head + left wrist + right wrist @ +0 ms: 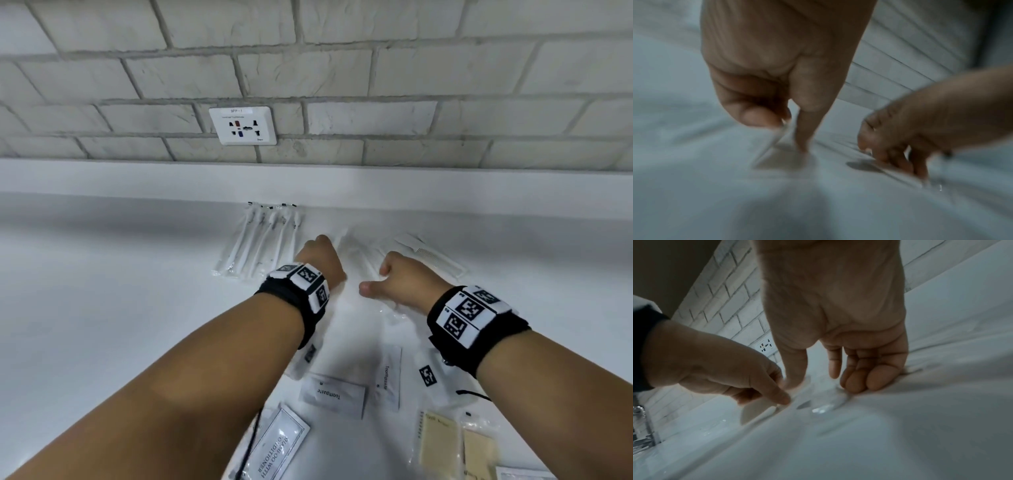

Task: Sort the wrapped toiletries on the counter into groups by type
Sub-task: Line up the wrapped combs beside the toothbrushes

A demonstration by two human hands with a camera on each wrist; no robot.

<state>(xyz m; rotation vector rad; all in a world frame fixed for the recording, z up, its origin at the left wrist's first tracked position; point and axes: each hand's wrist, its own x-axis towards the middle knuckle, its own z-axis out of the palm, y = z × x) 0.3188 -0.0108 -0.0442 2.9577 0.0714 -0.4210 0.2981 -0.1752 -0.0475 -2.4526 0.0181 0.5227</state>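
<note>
A row of wrapped toothbrushes (260,243) lies at the back of the white counter (102,291), with wrapped combs (430,255) further right. Between them lie clear-wrapped items (358,255) that are hard to make out. My left hand (320,253) reaches down there; in the left wrist view its thumb and index finger (802,142) pinch the raised edge of a clear wrapper (772,144). My right hand (376,281) is beside it, thumb spread apart, bent fingertips (857,382) resting on another clear wrapper (824,408).
Two toothpaste sachets (334,394) (388,377), a shampoo sachet (277,445) and beige packets (440,445) lie near the front, under my forearms. A brick wall with a socket (243,125) backs the counter. A metal tap (643,426) stands at the left.
</note>
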